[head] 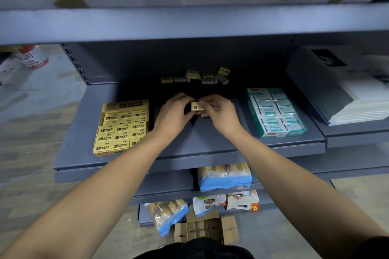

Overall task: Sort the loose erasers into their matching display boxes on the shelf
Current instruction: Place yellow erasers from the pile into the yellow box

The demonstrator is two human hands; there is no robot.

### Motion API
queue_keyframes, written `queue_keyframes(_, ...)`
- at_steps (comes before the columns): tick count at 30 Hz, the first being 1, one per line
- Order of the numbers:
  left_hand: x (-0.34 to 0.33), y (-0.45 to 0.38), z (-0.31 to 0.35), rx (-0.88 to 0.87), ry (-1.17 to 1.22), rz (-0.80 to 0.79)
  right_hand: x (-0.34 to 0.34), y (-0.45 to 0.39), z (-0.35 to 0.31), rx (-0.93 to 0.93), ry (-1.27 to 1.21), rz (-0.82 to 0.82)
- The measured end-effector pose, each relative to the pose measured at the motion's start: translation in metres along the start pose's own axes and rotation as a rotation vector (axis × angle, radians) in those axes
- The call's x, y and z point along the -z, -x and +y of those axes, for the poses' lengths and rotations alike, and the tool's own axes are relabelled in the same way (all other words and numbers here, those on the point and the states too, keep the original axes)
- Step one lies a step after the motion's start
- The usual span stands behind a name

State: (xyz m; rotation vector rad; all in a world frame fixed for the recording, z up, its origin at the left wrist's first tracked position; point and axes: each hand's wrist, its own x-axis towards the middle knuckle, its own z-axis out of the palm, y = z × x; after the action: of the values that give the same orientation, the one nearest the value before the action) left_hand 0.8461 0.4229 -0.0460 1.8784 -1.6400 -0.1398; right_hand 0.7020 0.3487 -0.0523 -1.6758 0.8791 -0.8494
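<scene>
Both hands meet over the middle of the grey shelf [189, 145]. My left hand [173, 114] and my right hand [221, 113] pinch one yellow 2B eraser [196, 107] between their fingertips. A yellow display box [122, 128] of 2B erasers stands at the shelf's left, nearly full. To the right sits a teal display box [275, 111] of white-and-teal erasers. Several loose erasers [197, 76], yellow and grey-green, lie in a heap at the back of the shelf.
A stack of dark booklets [341, 92] leans on the adjoining shelf at the right. Bagged snacks [225, 176] fill the lower shelves, and an open cardboard box [206, 229] lies on the floor below. The upper shelf [189, 21] overhangs the work area.
</scene>
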Motion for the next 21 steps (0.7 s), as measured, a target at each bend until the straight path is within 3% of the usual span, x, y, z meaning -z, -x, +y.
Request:
queue_keyframes(2, 0.0, 0.001, -0.001, -0.007, 0.006, 0.006, 0.003, 0.001, 0.001, 0.094, 0.141, -0.007)
queue_keyframes(5, 0.004, 0.001, -0.003, -0.006, 0.006, 0.031, 0.007, 0.002, 0.004, 0.409, 0.413, -0.04)
queue_keyframes(8, 0.008, 0.002, -0.004, -0.002, -0.001, 0.049, 0.005, -0.001, 0.006, 0.579, 0.514, -0.049)
queue_keyframes(16, 0.046, 0.023, -0.032, 0.166, -0.096, 0.137, -0.034, -0.009, -0.014, 0.565, 0.429, -0.06)
queue_keyframes(21, 0.09, 0.063, -0.069, 0.328, -0.21, 0.22, -0.092, -0.012, -0.032, 0.57, 0.433, -0.183)
